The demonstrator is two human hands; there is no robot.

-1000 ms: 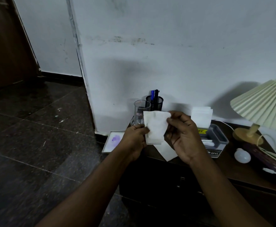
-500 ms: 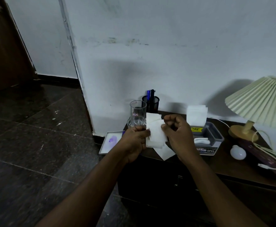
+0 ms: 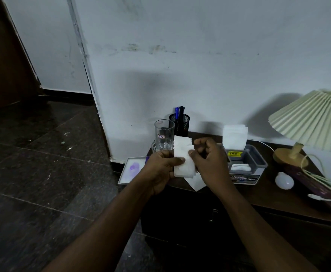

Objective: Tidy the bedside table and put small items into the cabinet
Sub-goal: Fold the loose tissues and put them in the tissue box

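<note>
Head view: one folded white tissue [image 3: 182, 165] held above the worktop [image 3: 268, 193] front edge, gripped on its left side by the left hand [image 3: 160, 169], pinched on its right edge by the right hand [image 3: 209, 163]. Behind: one glass [image 3: 163, 134], one mesh pen holder [image 3: 182, 123] with two pens [image 3: 178, 112], one lamp [image 3: 313, 118], one bulb [image 3: 284, 180].

A white painted wall [image 3: 200, 65] fills the back, with a faint row of dark marks [image 3: 151, 49] and a corner at the left. Black skirting [image 3: 66, 93] runs along its foot, next to a brown door [image 3: 2, 65]. The floor [image 3: 43, 173] is dark stone flecked with pale spots. At the right, a lamp [image 3: 313, 122] with a pale pleated shade stands on the desk [image 3: 268, 191], its cord [image 3: 317, 169] looping forward.
</note>
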